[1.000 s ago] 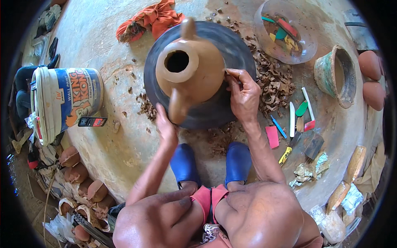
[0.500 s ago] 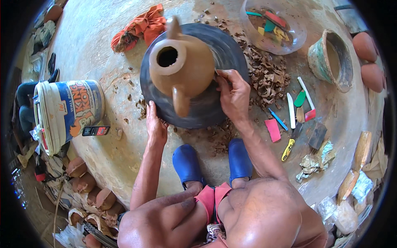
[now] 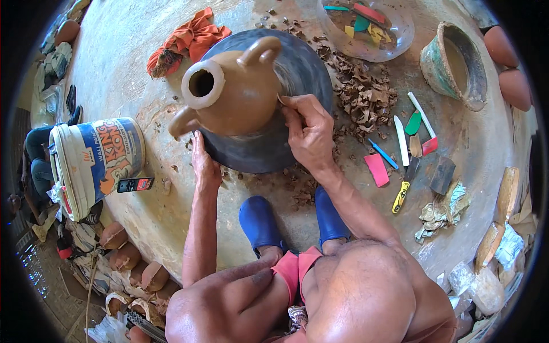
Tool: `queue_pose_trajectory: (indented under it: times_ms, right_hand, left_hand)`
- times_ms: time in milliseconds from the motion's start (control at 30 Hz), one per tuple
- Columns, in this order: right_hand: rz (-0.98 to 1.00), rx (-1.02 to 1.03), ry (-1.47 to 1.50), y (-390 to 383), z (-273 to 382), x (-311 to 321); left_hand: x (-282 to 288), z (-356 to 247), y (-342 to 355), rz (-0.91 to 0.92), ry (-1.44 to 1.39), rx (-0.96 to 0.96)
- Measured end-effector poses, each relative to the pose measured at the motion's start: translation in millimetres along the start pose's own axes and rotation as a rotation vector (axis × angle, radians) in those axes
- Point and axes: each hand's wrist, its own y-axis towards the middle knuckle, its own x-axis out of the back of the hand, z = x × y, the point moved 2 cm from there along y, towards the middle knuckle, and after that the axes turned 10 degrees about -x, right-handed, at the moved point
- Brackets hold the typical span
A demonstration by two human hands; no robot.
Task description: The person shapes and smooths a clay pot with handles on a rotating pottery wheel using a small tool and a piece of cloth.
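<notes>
I see a smooth brown clay pot (image 3: 246,100), round-bellied, two-handled, on the dark round wheel (image 3: 306,68), inside its edge. Right hand (image 3: 311,134) pinches a thin piece (image 3: 280,99) at pot wall; left hand (image 3: 205,167) unclenched, wheel's near-left edge.

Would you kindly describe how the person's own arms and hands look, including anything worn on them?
The left hand and right hand are bare, with five-fingered human shape; no gloves or watches show. The visible forearms have no sleeves, cables or bracelets.
</notes>
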Motion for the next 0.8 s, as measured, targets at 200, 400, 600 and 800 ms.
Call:
queue_pose_trajectory:
  times_ms: [200,400,600,800]
  right_hand:
    - [0.011,0.208,-0.087,-8.7,31.3,13.4]
    - [-0.115,0.402,-0.207,53.3,45.8,25.8]
    - [0.129,0.410,-0.220,76.1,51.5,8.0]
    - [-0.036,0.369,-0.211,17.9,44.9,11.8]
  left_hand:
    - [-9.5,-4.6,-15.3,-0.054,0.068,-0.019]
    - [4.5,4.3,1.8,0.086,0.075,-0.067]
    - [15.5,11.8,-8.3,0.139,0.338,-0.289]
    - [-4.1,12.3,-66.0,0.044,0.045,0.104]
